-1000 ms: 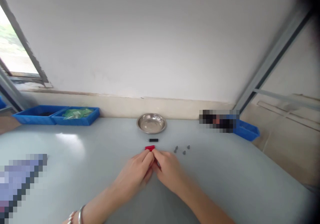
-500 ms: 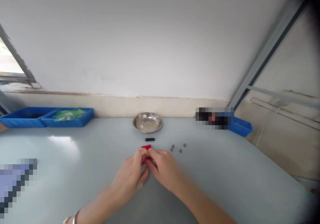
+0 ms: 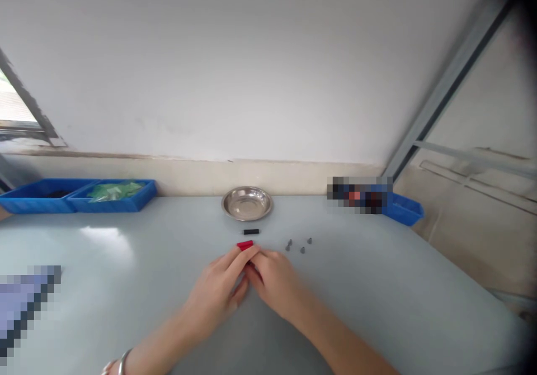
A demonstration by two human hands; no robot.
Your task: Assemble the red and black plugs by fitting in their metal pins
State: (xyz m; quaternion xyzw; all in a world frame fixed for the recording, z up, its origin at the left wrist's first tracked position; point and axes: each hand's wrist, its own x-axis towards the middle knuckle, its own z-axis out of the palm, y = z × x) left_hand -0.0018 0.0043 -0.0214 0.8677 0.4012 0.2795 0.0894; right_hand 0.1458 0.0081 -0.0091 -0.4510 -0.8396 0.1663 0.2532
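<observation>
My left hand [image 3: 218, 285] and my right hand [image 3: 274, 280] meet over the middle of the table, fingers closed and pressed together. What they pinch between them is hidden by the fingers. Just past the fingertips shows a small red cylindrical piece [image 3: 245, 244]; whether the fingers touch it I cannot tell. Beyond it lies a short black cylinder [image 3: 251, 231] with thin metal ends. To the right of my hands, several small grey cone-shaped pieces [image 3: 302, 250] are scattered on the table.
A round metal dish [image 3: 247, 218] stands near the wall. Two blue trays sit at the back left, one with green plastic bags [image 3: 115, 190]. Another blue tray [image 3: 405, 210] is at the back right, beside a blurred-out patch. A pixelated bluish object [image 3: 25, 297] lies at the left.
The fingers of my left hand have stretched forward over my right fingertips, covering the reddish spot seen between the hands. The pieces on the table have stayed in place.
</observation>
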